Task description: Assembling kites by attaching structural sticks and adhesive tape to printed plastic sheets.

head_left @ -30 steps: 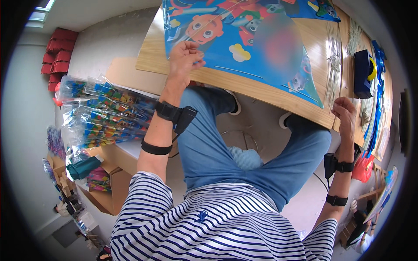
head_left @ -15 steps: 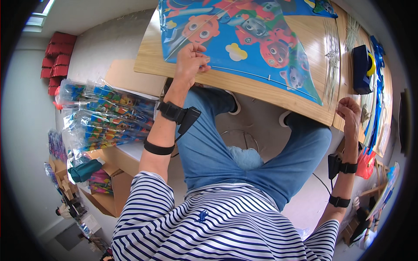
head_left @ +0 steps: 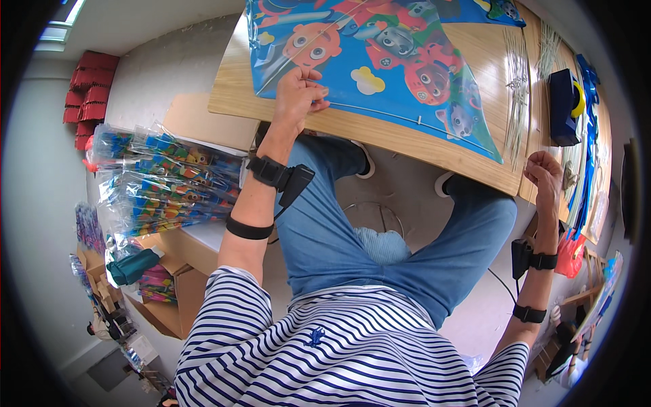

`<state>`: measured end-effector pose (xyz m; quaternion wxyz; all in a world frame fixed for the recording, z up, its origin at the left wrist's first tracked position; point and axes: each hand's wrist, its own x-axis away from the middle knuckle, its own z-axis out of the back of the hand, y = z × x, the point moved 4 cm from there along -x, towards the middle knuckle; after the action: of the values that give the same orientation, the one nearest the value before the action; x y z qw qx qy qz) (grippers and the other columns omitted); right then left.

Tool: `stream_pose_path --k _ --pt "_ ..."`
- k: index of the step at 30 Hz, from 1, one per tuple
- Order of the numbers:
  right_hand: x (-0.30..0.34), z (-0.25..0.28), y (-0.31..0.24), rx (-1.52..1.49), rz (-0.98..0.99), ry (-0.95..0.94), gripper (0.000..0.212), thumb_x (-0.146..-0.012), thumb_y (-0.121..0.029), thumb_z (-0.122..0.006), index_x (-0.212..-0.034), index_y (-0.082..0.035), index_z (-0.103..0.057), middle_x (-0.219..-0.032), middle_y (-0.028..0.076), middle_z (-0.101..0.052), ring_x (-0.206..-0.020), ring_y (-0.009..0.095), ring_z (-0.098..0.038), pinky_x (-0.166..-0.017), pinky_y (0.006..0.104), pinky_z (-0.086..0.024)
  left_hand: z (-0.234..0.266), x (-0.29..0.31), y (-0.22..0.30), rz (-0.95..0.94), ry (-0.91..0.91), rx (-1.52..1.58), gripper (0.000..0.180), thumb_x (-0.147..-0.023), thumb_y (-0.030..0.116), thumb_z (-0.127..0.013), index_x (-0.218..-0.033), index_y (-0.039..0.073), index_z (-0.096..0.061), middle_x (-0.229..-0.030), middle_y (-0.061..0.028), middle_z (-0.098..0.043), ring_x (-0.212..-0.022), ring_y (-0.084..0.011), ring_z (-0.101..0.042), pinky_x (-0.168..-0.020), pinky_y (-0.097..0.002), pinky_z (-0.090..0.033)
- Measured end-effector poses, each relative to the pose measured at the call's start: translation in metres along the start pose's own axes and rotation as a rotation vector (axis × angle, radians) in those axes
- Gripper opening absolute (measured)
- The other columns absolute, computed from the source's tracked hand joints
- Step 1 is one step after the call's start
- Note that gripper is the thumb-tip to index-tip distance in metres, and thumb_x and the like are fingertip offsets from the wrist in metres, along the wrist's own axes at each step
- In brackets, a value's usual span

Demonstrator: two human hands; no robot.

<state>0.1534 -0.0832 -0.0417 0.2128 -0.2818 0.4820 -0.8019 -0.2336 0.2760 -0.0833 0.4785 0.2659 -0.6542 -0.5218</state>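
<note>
A blue cartoon-printed kite (head_left: pixel 369 57) lies spread over the front of the wooden table, its lower right corner tapering to a point. Along its near edge runs a thin pale rod (head_left: pixel 386 114) with a small white clip on it. My left hand (head_left: pixel 296 98) rests at the kite's near left edge, fingers curled and closed around the rod's left end. Off the table's right front corner, my right hand (head_left: pixel 544 174) is raised with its fingers pinched together. Whatever it may hold is too small to make out.
Bundles of thin sticks (head_left: pixel 517 95) lie right of the kite. Beyond them stands a dark blue tape dispenser (head_left: pixel 565 108) with yellow tape. At left, a pile of bagged printed goods (head_left: pixel 169 180) sits above an open cardboard box (head_left: pixel 166 298). Red packs (head_left: pixel 91 88) are stacked farther off.
Almost nothing differs. My left hand has shifted very slightly; the right hand and the kite stay in place.
</note>
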Motion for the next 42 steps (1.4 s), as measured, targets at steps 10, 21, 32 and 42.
stream_pose_path --k 10,21,32,42 --pt "0.000 -0.002 0.001 -0.006 0.014 -0.009 0.009 -0.080 0.001 -0.055 -0.087 0.001 -0.059 -0.075 0.000 -0.053 -0.063 0.007 -0.048 -0.059 0.0213 -0.041 0.002 -0.003 -0.002 0.002 -0.031 -0.031 0.030 -0.079 -0.009 -0.065 -0.106 -0.003 -0.054 -0.085 -0.0115 -0.061 -0.067 -0.0179 -0.062 -0.068 -0.0356 -0.061" --pt "0.004 -0.013 -0.002 0.013 0.059 -0.026 0.009 -0.077 -0.003 -0.060 -0.084 0.002 -0.062 -0.069 0.002 -0.055 -0.063 0.010 -0.053 -0.057 0.0232 -0.041 0.014 -0.003 0.005 -0.048 0.039 -0.054 0.031 -0.079 -0.006 -0.066 -0.107 0.003 -0.057 -0.088 -0.0080 -0.061 -0.075 -0.0185 -0.064 -0.068 -0.0297 -0.059" --pt "-0.010 -0.047 0.006 0.176 -0.021 -0.094 0.001 -0.081 -0.002 -0.062 -0.081 -0.002 -0.062 -0.070 0.000 -0.055 -0.063 0.007 -0.049 -0.056 0.0217 -0.040 0.035 -0.007 0.004 -0.218 0.131 -0.224 0.032 -0.078 -0.007 -0.068 -0.107 0.000 -0.057 -0.082 -0.0051 -0.065 -0.072 -0.0108 -0.061 -0.064 -0.0206 -0.052" --pt "-0.011 -0.063 -0.006 -0.098 -0.107 -0.153 0.003 -0.082 -0.003 -0.060 -0.084 -0.001 -0.060 -0.079 0.003 -0.057 -0.066 0.012 -0.058 -0.069 0.0300 -0.058 0.054 -0.003 0.017 -0.204 0.198 -0.076 0.029 -0.077 -0.008 -0.066 -0.105 -0.001 -0.058 -0.082 -0.0058 -0.064 -0.071 -0.0116 -0.060 -0.065 -0.0218 -0.049"
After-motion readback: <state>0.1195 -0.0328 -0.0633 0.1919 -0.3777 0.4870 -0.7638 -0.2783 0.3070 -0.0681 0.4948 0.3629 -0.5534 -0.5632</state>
